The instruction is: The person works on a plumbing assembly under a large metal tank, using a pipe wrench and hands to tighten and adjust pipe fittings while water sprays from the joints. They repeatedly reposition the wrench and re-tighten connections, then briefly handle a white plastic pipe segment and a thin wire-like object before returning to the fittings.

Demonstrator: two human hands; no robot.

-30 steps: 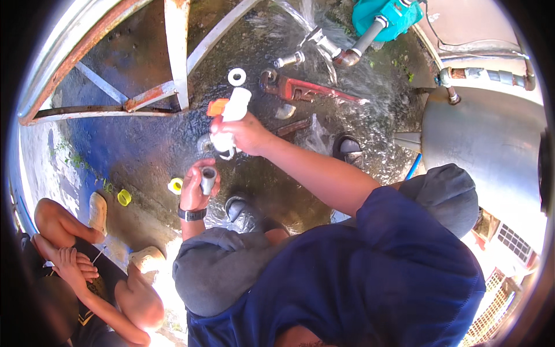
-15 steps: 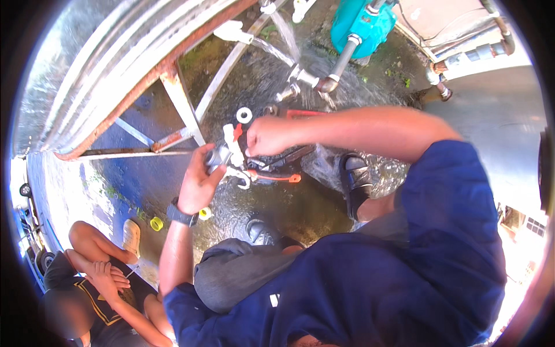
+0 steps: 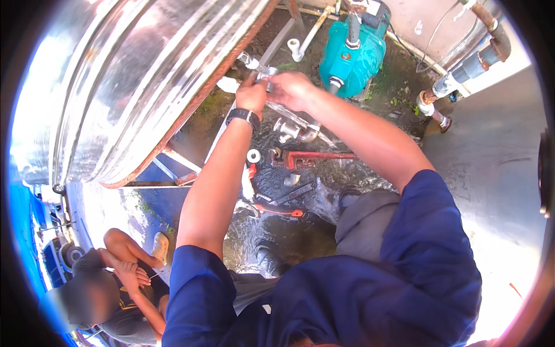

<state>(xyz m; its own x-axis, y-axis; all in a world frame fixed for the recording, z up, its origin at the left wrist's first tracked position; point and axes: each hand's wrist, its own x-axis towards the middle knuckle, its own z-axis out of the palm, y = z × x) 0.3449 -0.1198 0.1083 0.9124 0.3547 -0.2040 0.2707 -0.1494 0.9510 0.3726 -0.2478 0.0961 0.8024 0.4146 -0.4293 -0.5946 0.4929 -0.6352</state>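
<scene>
Silvery metal pipe fitting (image 3: 268, 71) sits near the ribbed, shiny metal tank (image 3: 104, 98), gripped by my left hand (image 3: 252, 97), my right hand (image 3: 293, 89) curled close, hold unclear, seemingly mid-alignment, the next move calling for steadiness.

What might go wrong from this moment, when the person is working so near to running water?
1. The left hand and right hand are at a metal fitting beside running water, so a wet grip might slip.
2. The teal pump stands near the stream; splashes could be an electrical hazard if it is powered, which I cannot tell.
3. The red pipe wrench lies on wet ground, where a foot could slide or catch.
</scene>
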